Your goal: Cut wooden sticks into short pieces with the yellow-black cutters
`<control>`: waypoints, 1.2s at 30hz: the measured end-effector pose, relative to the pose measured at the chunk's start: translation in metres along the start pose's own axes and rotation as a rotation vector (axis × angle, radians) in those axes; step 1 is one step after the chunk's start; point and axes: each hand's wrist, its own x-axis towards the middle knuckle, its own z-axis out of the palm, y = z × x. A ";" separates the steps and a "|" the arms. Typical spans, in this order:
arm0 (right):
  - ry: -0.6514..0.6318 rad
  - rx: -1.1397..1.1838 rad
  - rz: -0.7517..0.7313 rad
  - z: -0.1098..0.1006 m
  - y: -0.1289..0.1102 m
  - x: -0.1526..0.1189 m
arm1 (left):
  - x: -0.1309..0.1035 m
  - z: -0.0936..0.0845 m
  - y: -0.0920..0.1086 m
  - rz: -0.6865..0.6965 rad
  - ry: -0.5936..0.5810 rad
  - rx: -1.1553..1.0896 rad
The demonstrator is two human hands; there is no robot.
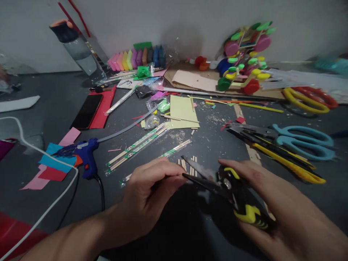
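Observation:
My left hand (154,192) pinches something small between thumb and index finger, too hidden to make out. My right hand (274,203) grips black and yellow cutting pliers (228,185), their jaws spread apart and pointing left. The lower jaw tip is right at my left fingertips. Behind the jaws, several short wooden sticks (191,167) lie side by side on the dark table. Wrapped chopsticks (138,146) rest beyond my left hand.
A blue glue gun (88,156) with cables is at left, near a phone (87,110) and a bottle (78,54). Blue scissors (304,139) and a yellow cutter (290,165) lie right. Colourful wheeled models (244,69) stand at the back.

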 end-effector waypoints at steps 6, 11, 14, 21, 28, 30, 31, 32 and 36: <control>-0.026 0.047 -0.023 0.004 -0.002 -0.005 | -0.001 -0.001 0.000 0.009 -0.045 0.065; -0.027 0.045 -0.032 0.006 -0.001 -0.006 | -0.001 -0.001 0.001 0.043 -0.026 0.104; -0.050 0.056 -0.012 0.005 -0.002 -0.005 | -0.001 -0.001 0.001 0.062 -0.010 0.107; 0.006 0.059 -0.095 0.003 -0.004 -0.001 | 0.002 -0.001 -0.006 0.213 -0.082 0.123; 0.051 -0.029 -0.078 0.004 -0.003 -0.001 | 0.002 0.002 -0.003 0.152 -0.043 0.128; 0.061 -0.012 -0.047 0.003 -0.002 0.001 | 0.001 0.002 -0.001 0.136 -0.031 0.107; 0.061 0.003 -0.036 0.003 -0.002 0.002 | 0.001 0.002 -0.001 0.129 -0.040 0.102; 0.063 0.016 -0.037 0.002 -0.002 0.002 | 0.001 0.002 -0.001 0.125 -0.053 0.098; 0.036 0.056 -0.071 0.003 -0.002 0.001 | 0.002 0.000 0.001 0.116 -0.111 0.093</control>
